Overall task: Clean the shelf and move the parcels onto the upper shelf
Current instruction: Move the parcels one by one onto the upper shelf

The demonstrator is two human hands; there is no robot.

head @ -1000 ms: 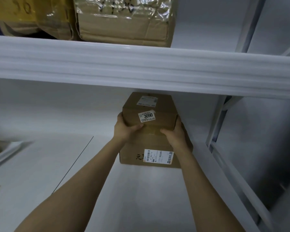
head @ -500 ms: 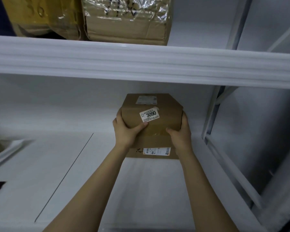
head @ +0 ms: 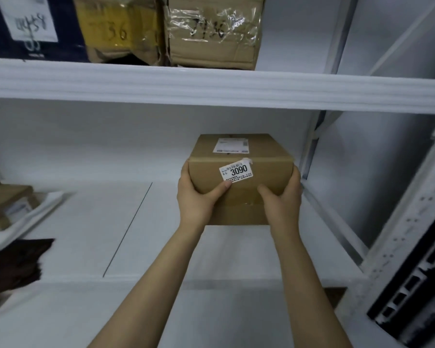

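Note:
A brown cardboard parcel (head: 241, 172) with a white "3090" sticker is held above the lower shelf (head: 161, 234), clear of its surface. My left hand (head: 199, 197) grips its left front corner and my right hand (head: 281, 199) grips its right side. The upper shelf (head: 211, 84) runs across the view above the parcel. On it stand a taped cardboard box (head: 211, 33), a yellowish box (head: 121, 31) and a dark blue box (head: 33, 26) with a white label.
At the far left of the lower shelf lies a small brown parcel (head: 8, 204) on a white tray, with a dark cloth (head: 15, 262) in front of it. A white perforated upright post (head: 412, 247) stands at the right. The upper shelf is bare to the right of the taped box.
Both hands have lifted the "3090" parcel off the box it rested on and drawn it nearer and higher. The view has tilted up, showing more of the upper shelf.

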